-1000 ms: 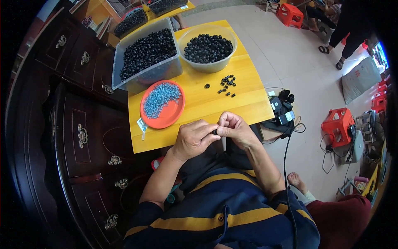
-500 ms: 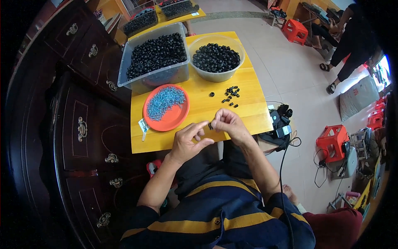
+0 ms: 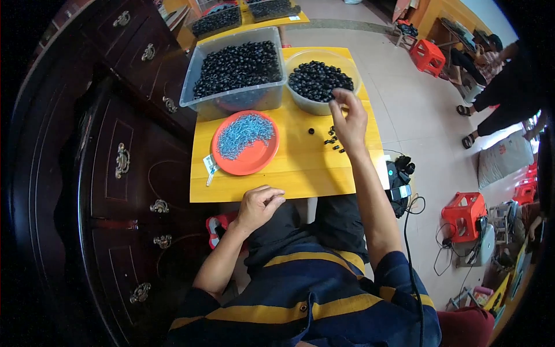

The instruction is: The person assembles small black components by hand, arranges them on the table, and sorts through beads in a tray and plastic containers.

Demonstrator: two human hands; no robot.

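Observation:
My right hand (image 3: 348, 120) reaches over the yellow table (image 3: 289, 176), its fingertips pinched together at the near rim of a round clear bowl (image 3: 303, 104) full of black beads. Whether a bead sits in the pinch is hard to see. Loose black beads (image 3: 333, 142) lie just under that wrist. My left hand (image 3: 260, 205) rests at the table's front edge, fingers curled and nothing visible in them. An orange plate (image 3: 254, 162) holding small blue pieces sits left of centre. Behind it stands a rectangular clear tub (image 3: 237, 72) of black beads.
A dark wooden cabinet (image 3: 115, 162) with brass handles runs along the left. A small packet (image 3: 210, 165) lies by the plate. A black device with a cable (image 3: 400, 173) hangs off the table's right. Red stools (image 3: 462, 214) and another person (image 3: 503, 87) are at right.
Both hands were together at the table's front edge. My right hand has since moved forward to the round bowl, while my left hand stayed at the edge.

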